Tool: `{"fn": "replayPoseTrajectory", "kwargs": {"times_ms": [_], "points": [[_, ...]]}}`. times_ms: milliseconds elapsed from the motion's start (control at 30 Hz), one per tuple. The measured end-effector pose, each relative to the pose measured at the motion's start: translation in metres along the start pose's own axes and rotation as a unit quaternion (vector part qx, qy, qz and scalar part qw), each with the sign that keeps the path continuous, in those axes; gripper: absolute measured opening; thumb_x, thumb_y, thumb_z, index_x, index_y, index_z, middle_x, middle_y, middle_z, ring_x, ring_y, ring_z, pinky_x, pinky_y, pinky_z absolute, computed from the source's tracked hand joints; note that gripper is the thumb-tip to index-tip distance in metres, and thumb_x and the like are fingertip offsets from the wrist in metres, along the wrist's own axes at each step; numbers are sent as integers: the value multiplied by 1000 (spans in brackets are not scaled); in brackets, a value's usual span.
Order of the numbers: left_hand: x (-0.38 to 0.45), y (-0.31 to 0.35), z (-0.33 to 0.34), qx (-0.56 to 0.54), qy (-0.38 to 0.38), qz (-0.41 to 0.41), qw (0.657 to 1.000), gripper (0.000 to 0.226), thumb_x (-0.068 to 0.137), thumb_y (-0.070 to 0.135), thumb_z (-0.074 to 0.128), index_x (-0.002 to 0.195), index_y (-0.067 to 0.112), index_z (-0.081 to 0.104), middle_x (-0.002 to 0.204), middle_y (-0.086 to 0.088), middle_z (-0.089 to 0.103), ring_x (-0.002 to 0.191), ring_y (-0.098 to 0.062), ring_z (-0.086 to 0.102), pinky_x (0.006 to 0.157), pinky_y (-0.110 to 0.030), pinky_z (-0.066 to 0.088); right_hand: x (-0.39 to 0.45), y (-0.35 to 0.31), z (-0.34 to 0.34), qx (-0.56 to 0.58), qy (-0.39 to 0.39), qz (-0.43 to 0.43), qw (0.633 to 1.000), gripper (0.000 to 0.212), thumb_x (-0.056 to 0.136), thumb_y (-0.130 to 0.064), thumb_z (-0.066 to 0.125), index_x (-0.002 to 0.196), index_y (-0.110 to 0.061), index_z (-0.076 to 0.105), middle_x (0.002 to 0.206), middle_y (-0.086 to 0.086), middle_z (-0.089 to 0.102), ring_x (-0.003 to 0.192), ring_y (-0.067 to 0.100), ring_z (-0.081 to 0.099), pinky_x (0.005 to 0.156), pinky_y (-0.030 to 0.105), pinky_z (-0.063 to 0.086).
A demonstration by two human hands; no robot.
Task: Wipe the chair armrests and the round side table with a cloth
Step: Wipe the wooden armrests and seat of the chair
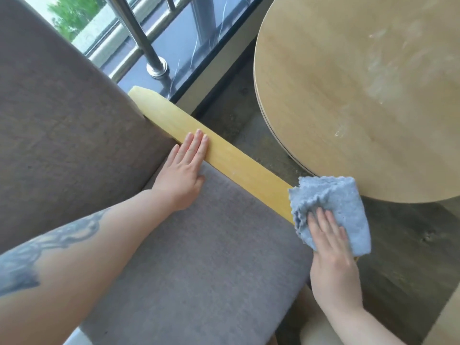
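I see 1 head view, looking down at a chair and a round side table. My right hand (pixel 331 247) lies flat on a folded light blue cloth (pixel 333 207), fingers straight and together, pressing it down onto the near end of the yellow wooden armrest (pixel 224 155). The fingers are not curled round the cloth; it is pinned under the palm and fingers. The cloth covers the armrest's near end and hangs over its outer edge; its far corner sits just beside the rim of the round side table (pixel 361 95), whether touching I cannot tell.

My left hand (pixel 185 168) is open too, fingers straight, holding nothing. 3 fingertips rest on the armrest's top about midway along, while the palm and thumb lie on the grey seat cushion (pixel 199 257) right against the armrest's inner edge. The left forearm crosses the seat and carries a dark tattoo.

The armrest runs diagonally from upper left, where it meets the brown backrest (pixel 62 120), down to the cloth at lower right. The 2 hands are well apart along it.

The table's pale wooden surface shows whitish smears and streaks on its right part. It stands on a dark floor (pixel 410 245) beside the chair. Behind the chair a metal railing post (pixel 139 38) is fixed on a dark marble sill (pixel 189 46), with greenery outside.
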State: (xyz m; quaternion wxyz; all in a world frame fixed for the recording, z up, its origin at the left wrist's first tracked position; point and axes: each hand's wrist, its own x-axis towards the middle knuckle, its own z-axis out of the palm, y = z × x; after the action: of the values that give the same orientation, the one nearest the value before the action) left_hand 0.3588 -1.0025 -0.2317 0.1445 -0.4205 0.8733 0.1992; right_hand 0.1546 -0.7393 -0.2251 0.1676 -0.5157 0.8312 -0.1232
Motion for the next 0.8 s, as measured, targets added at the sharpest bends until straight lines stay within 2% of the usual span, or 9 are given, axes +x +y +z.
{"fn": "replayPoseTrajectory", "kwargs": {"times_ms": [67,167,300,467,667,800], "points": [[0,1,2,-3,8,0,1000,80,97,17,35,147,28,-27,154,8,-32,142,-10,-29,118,-34,-12,-1,-12,10,-3,-11,-54,998,61,85,2,29,144,-10,37,151,3,34,143,19,25,118,37,15],[0,2,4,0,21,-2,1000,80,96,15,35,149,27,-23,154,11,-30,142,-9,-28,117,-32,-14,41,-17,12,-5,-35,-176,984,61,84,4,31,141,-13,44,149,0,39,141,15,29,116,39,23],[-1,0,2,7,16,-6,1000,86,92,11,39,149,28,-23,154,12,-30,142,-7,-28,118,-32,-14,76,3,8,10,-35,-259,965,58,85,2,33,138,-14,49,146,-1,44,139,14,34,112,41,31],[1,3,4,12,26,-6,1000,90,90,8,44,149,27,-23,156,9,-27,143,-9,-26,118,-34,-13,78,6,10,15,-6,-286,958,53,88,2,31,133,-10,54,142,3,48,136,18,39,110,42,33],[1,1,12,-6,36,-15,999,102,83,2,55,151,24,-16,157,8,-24,145,-13,-22,115,-25,-19,77,5,11,38,9,-284,958,51,92,-4,24,130,-10,58,140,3,50,134,17,42,110,41,34],[5,5,18,-19,62,-27,998,106,73,-8,52,152,24,-13,158,4,-17,147,-15,-18,117,-27,-14,79,6,9,50,8,-282,958,52,92,-5,22,129,-9,59,139,4,52,133,19,44,110,42,34]]}}
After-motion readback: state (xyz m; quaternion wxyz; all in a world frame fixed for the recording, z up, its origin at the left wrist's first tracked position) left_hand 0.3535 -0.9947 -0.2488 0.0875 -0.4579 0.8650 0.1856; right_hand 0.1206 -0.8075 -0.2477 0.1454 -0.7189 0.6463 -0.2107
